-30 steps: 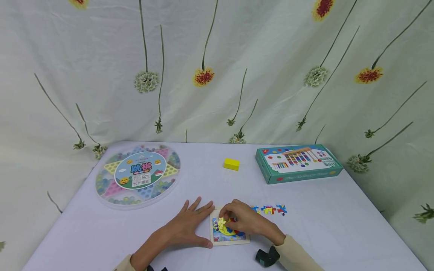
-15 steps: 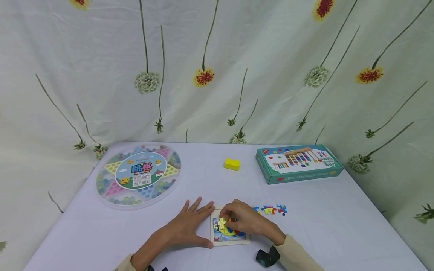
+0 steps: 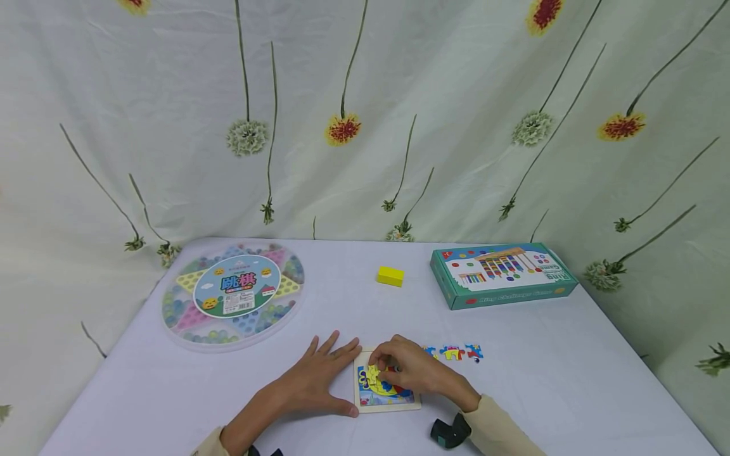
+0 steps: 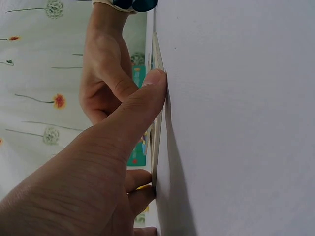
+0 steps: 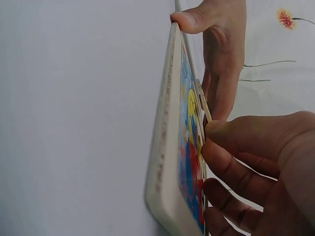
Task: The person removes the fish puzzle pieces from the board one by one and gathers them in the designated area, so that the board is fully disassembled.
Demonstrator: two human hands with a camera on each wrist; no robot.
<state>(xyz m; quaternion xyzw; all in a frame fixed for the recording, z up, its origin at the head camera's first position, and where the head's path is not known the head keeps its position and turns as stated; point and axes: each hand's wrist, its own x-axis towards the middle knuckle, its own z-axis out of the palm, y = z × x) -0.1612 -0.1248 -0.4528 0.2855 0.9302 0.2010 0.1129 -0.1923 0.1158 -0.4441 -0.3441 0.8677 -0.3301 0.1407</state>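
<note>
A small wooden-framed jigsaw puzzle (image 3: 388, 410) with a yellow, blue and red picture lies on the table between the hands. My left hand (image 3: 312, 382) is spread flat to its left, thumb and fingertips at the frame's left edge. Over the puzzle's upper left, my right hand (image 3: 413, 367) pinches a yellow puzzle piece (image 3: 373, 375) between thumb and finger. The right wrist view shows this puzzle piece (image 5: 204, 104) tilted up, close over the picture. In the left wrist view the left thumb (image 4: 152, 91) presses against the frame's side.
Loose puzzle pieces (image 3: 452, 353) lie in a row right of the board. Behind are a yellow block (image 3: 390, 276), a green game box (image 3: 507, 297) at back right and a round Chinese checkers set (image 3: 236, 286) at back left. A patterned curtain (image 3: 365, 183) hangs behind the table.
The yellow puzzle piece in my right fingers has changed its tilt slightly over the board. Both hands stay in nearly the same place.
</note>
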